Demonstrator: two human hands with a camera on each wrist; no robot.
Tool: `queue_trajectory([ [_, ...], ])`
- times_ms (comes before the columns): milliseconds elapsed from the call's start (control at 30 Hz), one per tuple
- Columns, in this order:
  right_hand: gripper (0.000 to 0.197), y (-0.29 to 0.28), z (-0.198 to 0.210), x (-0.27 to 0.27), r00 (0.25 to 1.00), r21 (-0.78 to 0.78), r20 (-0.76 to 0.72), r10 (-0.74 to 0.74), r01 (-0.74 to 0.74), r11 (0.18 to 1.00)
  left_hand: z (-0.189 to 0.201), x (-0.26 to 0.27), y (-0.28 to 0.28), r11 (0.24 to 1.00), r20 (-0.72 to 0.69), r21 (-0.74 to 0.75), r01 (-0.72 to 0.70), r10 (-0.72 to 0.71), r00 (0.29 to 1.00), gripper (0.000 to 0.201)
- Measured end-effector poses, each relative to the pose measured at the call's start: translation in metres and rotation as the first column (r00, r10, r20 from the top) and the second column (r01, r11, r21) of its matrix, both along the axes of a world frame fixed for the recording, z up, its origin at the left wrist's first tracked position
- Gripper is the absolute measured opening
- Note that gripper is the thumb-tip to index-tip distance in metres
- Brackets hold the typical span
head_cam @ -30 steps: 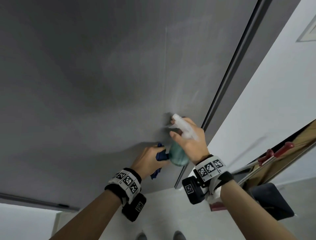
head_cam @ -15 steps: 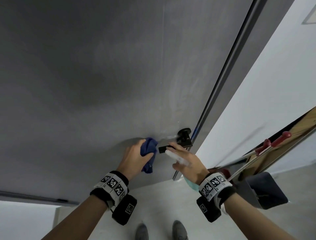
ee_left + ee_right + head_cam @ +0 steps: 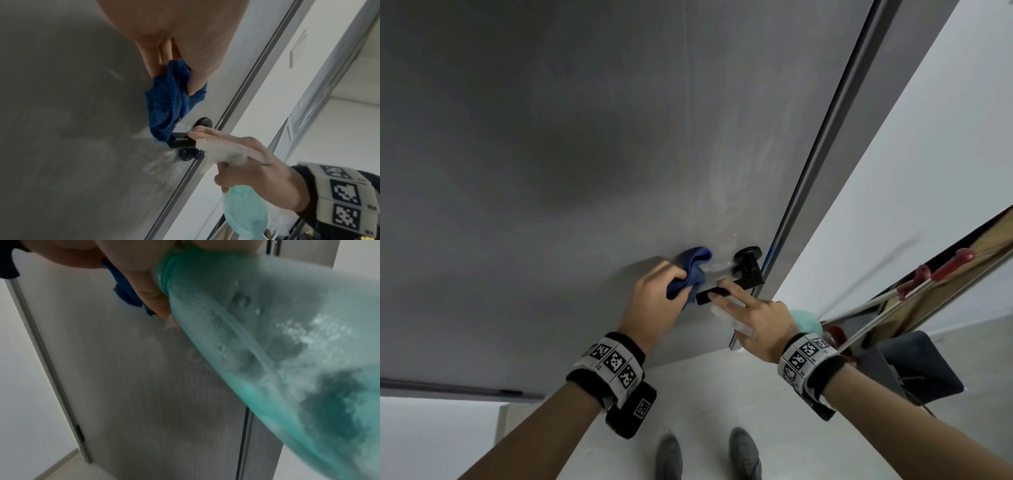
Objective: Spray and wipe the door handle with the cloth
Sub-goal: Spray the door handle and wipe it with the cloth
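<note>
Now the sprayer has dropped: a second ago my right hand (image 3: pixel 760 317) held the spray bottle (image 3: pixel 244 212) up at handle height and hid the lever; at this moment it sits lower, and the black door handle (image 3: pixel 732 286) is exposed against the grey door (image 3: pixel 551 171). Wet streaks show on the door face around the handle in the left wrist view, so I judge the spraying done and the wiping due.

My right hand grips the bottle about its neck, with one finger stretched forward onto the lever's top. My left hand (image 3: pixel 654 301) holds the blue cloth (image 3: pixel 168 104) bunched between thumb and fingers; it has risen from below the lever to its free end.

Position finding: the cloth hangs just beside the lever's end, its lower fold at or against the end face; the left wrist view does not settle whether they touch. The handle's round rose lies beyond, near the door edge.
</note>
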State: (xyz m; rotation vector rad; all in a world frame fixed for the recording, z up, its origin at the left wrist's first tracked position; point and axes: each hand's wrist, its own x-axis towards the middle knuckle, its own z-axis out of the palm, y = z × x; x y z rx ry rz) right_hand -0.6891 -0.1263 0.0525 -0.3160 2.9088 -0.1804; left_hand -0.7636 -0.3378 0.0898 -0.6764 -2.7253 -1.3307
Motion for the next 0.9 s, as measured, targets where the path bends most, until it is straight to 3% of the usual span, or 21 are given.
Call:
queue_trajectory([
  [200,0.085,0.007,-0.020,0.002,0.999,0.064,0.017,0.033,-0.034,0.997,-0.005,-0.013,0.000,0.998,-0.045,-0.030,0.052,-0.054,0.998,0.012],
  [333,0.085,0.007,-0.017,0.000,0.998,0.070,0.011,0.055,-0.055,0.996,-0.008,-0.023,-0.003,0.999,-0.092,-0.019,0.041,-0.042,0.995,0.024],
  [433,0.085,0.005,-0.022,0.005,0.999,0.045,-0.037,0.040,-0.039,0.998,-0.010,-0.026,0.002,0.992,-0.210,-0.086,0.094,-0.111,0.971,0.006],
  [500,0.086,0.004,-0.026,0.008,0.998,0.021,-0.062,0.034,-0.033,0.999,-0.011,-0.030,0.008,0.973,-0.396,-0.156,0.172,-0.221,0.891,0.013],
  [567,0.087,0.003,-0.029,0.012,0.997,0.005,-0.075,0.035,-0.035,0.999,-0.014,-0.035,0.014,0.934,-0.572,-0.297,0.201,-0.342,0.746,0.018],
  [633,0.090,0.003,-0.031,0.015,0.996,-0.005,-0.079,0.037,-0.037,0.999,-0.020,-0.041,0.020,0.882,-0.636,-0.432,0.188,-0.446,0.630,0.017],
  [700,0.092,0.003,-0.033,0.017,0.996,-0.022,-0.088,0.030,-0.032,0.999,-0.030,-0.046,0.024,0.840,-0.627,-0.505,0.200,-0.516,0.583,0.015],
  [833,0.092,0.003,-0.038,0.020,0.993,-0.051,-0.119,0.018,-0.024,0.998,-0.060,-0.040,0.021,0.851,-0.602,-0.489,0.192,-0.488,0.632,0.022],
  [900,0.092,0.003,-0.039,0.019,0.992,-0.067,-0.124,0.016,-0.025,0.997,-0.076,-0.032,0.015,0.863,-0.568,-0.476,0.168,-0.447,0.691,0.024],
])
